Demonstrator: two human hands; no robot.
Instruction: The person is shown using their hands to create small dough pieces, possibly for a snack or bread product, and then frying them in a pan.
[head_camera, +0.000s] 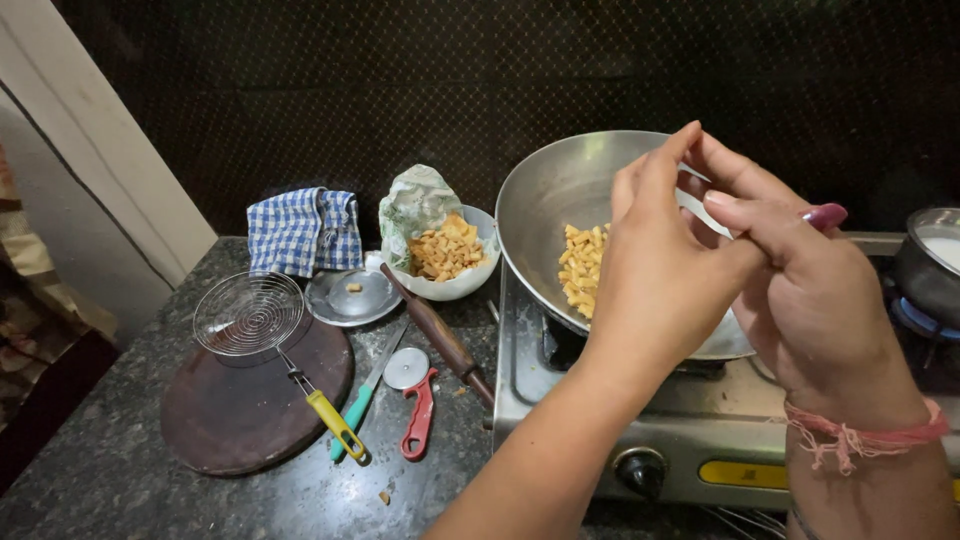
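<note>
Dark speckled counter (130, 470) carries our stove (600, 420); our left hand (660, 270) and right hand (800, 290) meet fingertip to fingertip above the steel pan (550, 190). We cannot tell whether either grip pinches anything. Left of them a crumpled pale wrapper (418, 200) sits by a bowl (470, 280).

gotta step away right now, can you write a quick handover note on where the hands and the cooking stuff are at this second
Left hand and right hand: raised together over the pan, fingers touching; whether they pinch anything cannot be told.
Pan sits on the stove with a small heap of pale yellow cut pieces inside.
White bowl left of the pan holds more pieces.
On the counter: wire skimmer on the round board, rolling pin, red wheel cutter.
Done: some pieces in the pan. Left: those in the bowl.
</note>
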